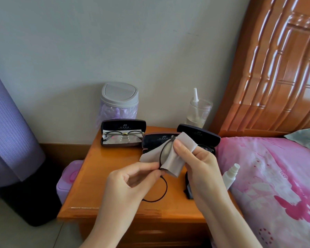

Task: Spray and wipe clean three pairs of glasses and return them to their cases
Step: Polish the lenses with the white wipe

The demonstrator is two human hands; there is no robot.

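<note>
Left hand (132, 178): thumb and forefinger pinch the thin dark round-rimmed glasses (165, 153) at the bridge, together with the lower edge of the cloth; the other fingers curl loosely beneath.
Right hand (199, 167): grips the upper lens through the grey microfibre cloth (175, 161) – thumb on the near face, forefinger wrapped in the cloth behind it.
Glasses in hand: held in the air above the nightstand, one lens swaddled in the cloth, the other rim hanging bare below my left fingers.
White plastic spray bottle (229, 177): lies just beside my right wrist, on the edge of the pink flowered bedsheet (276, 185).
Glossy orange-brown wooden nightstand (104, 178): under both hands.
Middle dark hard case (157, 138): open, straight behind the cloth; its inside is hidden from me.
Right dark hard case (200, 135): open, a dark-framed pair (207, 149) partly showing in it.
Left dark hard case (123, 125): open, with a half-rimmed pair (123, 136) lying on a pale cloth inside.
Small grey swing-lid bin (119, 97): behind the left case, against the wall – a lilac bag lines it.
Clear plastic jar (199, 111): behind the right case, a white nozzle sticking out of it.
</note>
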